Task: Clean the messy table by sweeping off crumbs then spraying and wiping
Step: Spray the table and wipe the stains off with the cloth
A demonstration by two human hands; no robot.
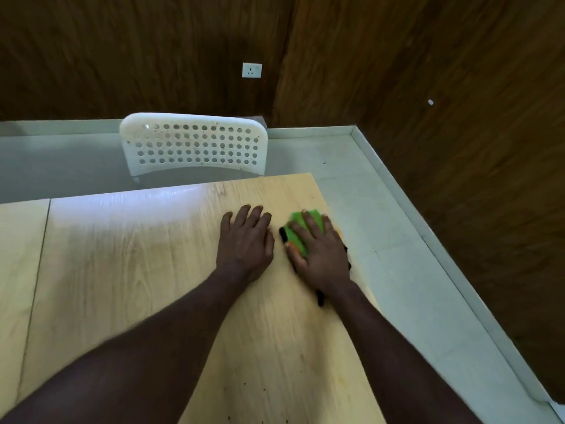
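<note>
On the left, the pale wooden bench (122, 270) shows a seam and a broad sheen of reflected light, with nothing on it that I can make out. Toward the middle, the left hand (247, 240) lies flat on the wood, fingers straight and slightly spread. It holds nothing and looks to be only steadying the body. Just to its right, close but not touching, the right hand (319, 255) lies palm-down on a green cleaning pad (301, 232), with straight fingers across the top pressing it onto the bench rather than curling around it. Dark edging shows at the pad's left side and near the wrist. Blur hides whether it is a cloth or a brush. Its long axis seems to run away from the person, roughly in line with the right forearm. The pad sits close to the bench's right edge, with the pale floor (397, 240) just beyond, so the right hand is far nearer that edge than the left. A few dark crumbs (244, 384) lie well back from both hands, between the forearms near the bottom of the view. By my judgement the sweeping is under way, and the next stroke depends on drawing the pad back toward those specks before pushing them right, over the edge.
</note>
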